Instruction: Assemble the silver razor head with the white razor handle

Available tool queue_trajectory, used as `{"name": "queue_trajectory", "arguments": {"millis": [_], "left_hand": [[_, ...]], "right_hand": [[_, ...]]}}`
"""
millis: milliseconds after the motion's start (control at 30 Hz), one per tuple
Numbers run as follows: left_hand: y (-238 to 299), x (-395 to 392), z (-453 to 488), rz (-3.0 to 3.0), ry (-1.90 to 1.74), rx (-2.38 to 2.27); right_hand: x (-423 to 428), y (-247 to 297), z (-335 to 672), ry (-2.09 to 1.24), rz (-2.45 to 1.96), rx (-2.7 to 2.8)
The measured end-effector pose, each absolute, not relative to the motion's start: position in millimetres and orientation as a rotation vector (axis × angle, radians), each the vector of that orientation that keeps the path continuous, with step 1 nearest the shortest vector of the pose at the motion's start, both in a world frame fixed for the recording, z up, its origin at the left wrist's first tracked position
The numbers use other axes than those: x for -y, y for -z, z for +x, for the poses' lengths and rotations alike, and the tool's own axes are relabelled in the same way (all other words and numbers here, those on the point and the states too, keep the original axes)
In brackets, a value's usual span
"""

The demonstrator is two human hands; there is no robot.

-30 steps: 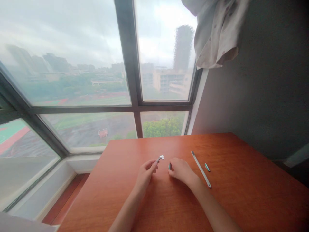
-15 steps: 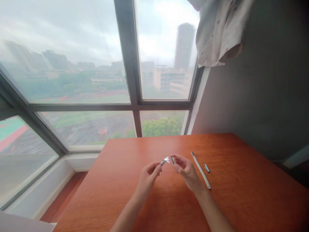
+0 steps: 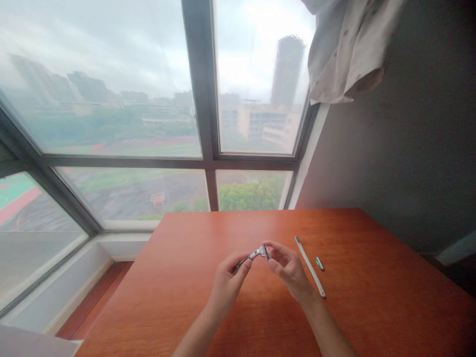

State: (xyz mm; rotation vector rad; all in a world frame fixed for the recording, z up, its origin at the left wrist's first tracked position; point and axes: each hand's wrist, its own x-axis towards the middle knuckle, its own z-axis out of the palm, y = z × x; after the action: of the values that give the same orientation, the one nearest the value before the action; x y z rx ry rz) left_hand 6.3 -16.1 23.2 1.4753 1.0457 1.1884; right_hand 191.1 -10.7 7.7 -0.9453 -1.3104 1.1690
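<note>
My left hand (image 3: pixel 227 277) is closed around a small silvery razor handle (image 3: pixel 250 258), held just above the red-brown table (image 3: pixel 372 307). Its head end points right toward my right hand (image 3: pixel 287 266). Between that hand's thumb and fingers is pinched a small dark razor cartridge (image 3: pixel 267 251), which touches the tip of the handle. Both hands hover over the middle of the table, close together.
A long white stick-like tool (image 3: pixel 310 266) lies on the table right of my hands, and a small teal piece (image 3: pixel 319 263) beside it. Big windows (image 3: pixel 111 124) stand behind the table. A white cloth (image 3: pixel 345 49) hangs at the upper right against a dark wall (image 3: pixel 409 148).
My right hand lifted the dark cartridge off the table and brought it to the handle's tip. My left hand tilted the handle toward it. The camera shifted slightly.
</note>
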Motion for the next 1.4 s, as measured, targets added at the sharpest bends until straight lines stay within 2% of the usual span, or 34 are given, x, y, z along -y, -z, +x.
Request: {"name": "queue_trajectory", "arguments": {"millis": [1400], "left_hand": [[-19.1, 15.2, 0.3, 1.591, -1.167, -1.004]], "right_hand": [[13.4, -13.2, 188.9, -1.222, -0.887, 1.323]]}}
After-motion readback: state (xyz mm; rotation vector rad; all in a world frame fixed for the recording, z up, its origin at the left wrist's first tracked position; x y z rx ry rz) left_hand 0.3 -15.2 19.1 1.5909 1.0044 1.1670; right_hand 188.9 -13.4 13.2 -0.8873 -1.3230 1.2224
